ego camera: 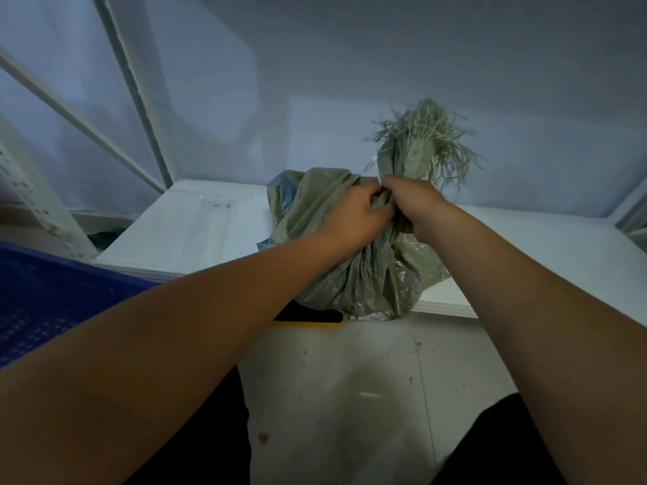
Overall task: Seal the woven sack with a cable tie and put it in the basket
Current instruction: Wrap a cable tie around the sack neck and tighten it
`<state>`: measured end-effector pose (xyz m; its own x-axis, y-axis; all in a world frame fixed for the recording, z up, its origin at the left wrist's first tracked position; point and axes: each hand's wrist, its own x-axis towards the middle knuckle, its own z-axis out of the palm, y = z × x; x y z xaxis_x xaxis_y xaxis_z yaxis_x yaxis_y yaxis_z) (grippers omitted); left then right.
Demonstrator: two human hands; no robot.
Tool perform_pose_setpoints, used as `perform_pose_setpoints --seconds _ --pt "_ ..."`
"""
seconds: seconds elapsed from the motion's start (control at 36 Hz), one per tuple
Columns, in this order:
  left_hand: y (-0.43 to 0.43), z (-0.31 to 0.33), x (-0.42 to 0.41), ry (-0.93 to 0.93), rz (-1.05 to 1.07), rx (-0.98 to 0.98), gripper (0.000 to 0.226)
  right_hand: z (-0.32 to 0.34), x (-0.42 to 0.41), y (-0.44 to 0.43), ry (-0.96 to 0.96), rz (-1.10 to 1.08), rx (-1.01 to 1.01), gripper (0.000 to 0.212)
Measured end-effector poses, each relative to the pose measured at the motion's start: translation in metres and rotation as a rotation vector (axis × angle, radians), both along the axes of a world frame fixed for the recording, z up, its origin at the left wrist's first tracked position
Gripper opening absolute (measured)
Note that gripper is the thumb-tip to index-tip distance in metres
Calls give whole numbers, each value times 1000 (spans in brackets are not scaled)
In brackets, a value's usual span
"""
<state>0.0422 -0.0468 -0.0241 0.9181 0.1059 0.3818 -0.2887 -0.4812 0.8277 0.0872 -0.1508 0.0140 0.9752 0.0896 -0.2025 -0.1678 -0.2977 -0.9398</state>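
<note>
White table [196, 232] is carrying a green woven sack [371, 274] at its near edge; a blue basket [42, 295] is sitting to the left. The left hand [353, 211] and right hand [416, 201] are gripping the sack's gathered neck, with a white cable tie [377, 171] poking up between them.

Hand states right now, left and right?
Left hand: closed, gripping the gathered neck of the grey-green woven sack.
Right hand: closed on the same neck, beside the thin white cable tie.

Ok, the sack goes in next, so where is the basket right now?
The blue basket sits at the left edge of the head view, beside the white platform, left of the woven sack.
</note>
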Motion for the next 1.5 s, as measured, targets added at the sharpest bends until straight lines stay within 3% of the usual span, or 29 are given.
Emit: perform_pose_setpoints --seconds 0.11,0.17,0.28,0.39,0.47,0.61,0.75,0.89,1.03,1.14,1.31,1.5 --pt "0 2 2 9 102 -63 12 0 -1 4 7 38 42 35" --pt "1 5 4 27 148 -111 21 0 0 6 0 44 50 36" --pt "10 5 11 86 235 -168 42 -3 7 6 -38 39 2 19" --pt "22 2 16 154 286 -191 30 -9 8 3 -37 70 -90 20" --pt "32 1 18 196 331 -218 39 -8 7 0 -32 89 -88 13" --pt "46 4 19 248 389 -268 27 -4 6 -1 -102 81 60 9" --pt "55 8 15 259 353 -223 18 -1 -4 2 -178 212 186 9" --pt "56 11 10 231 287 -136 13 -1 -5 7 -322 136 181 4" --pt "52 10 7 161 211 -88 27 -5 1 9 -468 85 93 6" --pt "43 13 1 72 120 -35 51 -6 0 11 -594 93 5 11" --pt "37 14 0 4 69 49 48 -6 -4 14 -712 122 -63 13" --pt "40 7 4 1 65 69 45 -5 -5 11 -705 62 -128 13"
